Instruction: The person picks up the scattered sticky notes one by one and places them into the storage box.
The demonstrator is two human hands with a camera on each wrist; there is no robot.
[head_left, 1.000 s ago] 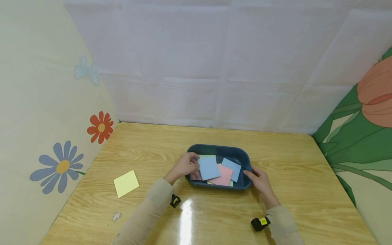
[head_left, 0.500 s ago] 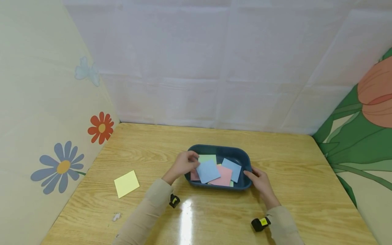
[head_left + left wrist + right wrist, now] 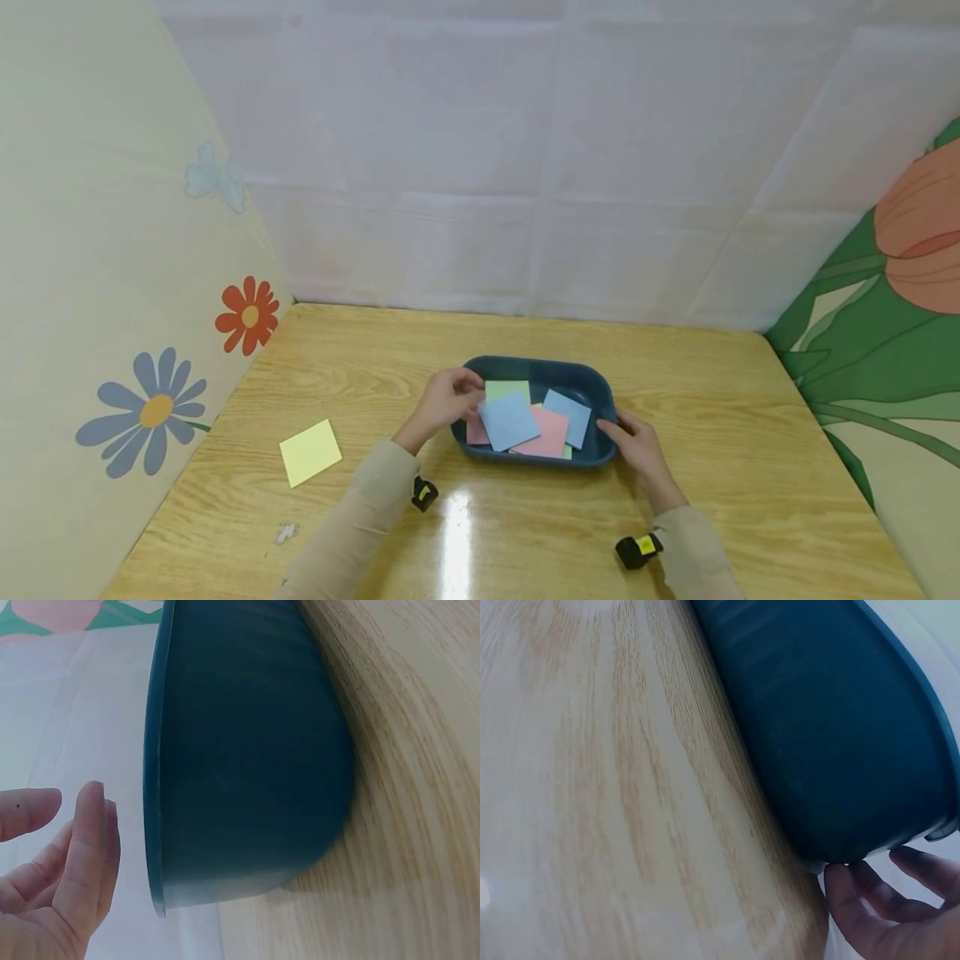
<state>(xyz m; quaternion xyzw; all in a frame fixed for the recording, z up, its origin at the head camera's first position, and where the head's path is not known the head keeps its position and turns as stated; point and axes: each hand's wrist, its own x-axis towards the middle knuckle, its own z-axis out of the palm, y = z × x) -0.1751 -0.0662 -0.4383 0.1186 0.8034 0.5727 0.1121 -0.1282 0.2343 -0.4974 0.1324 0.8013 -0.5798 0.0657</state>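
Note:
A dark blue plastic basin (image 3: 536, 462) holds several square sticky notes. On top lies a blue sticky note (image 3: 510, 422), over a pink sticky note (image 3: 550, 432) and a green sticky note (image 3: 508, 388). Another blue sticky note (image 3: 573, 414) lies at the right. My left hand (image 3: 444, 404) is above the basin's left end; in the left wrist view its fingers (image 3: 88, 855) are apart from the thumb, holding nothing. At the right end my right hand (image 3: 637, 450) grips the basin, thumb over the rim. Its fingertips (image 3: 840, 885) touch the outer wall in the right wrist view.
A yellow sticky note (image 3: 311, 452) lies on the wooden table (image 3: 720, 400) at the left. Nearer the front is a small white worn patch (image 3: 286, 532). A white cloth (image 3: 510, 167) hangs behind the table, with flower-printed cloths at both sides.
My left hand has let go of the top blue sticky note and drawn back slightly left. The note has dropped flat and turned on the pile. My right hand has stayed at the basin.

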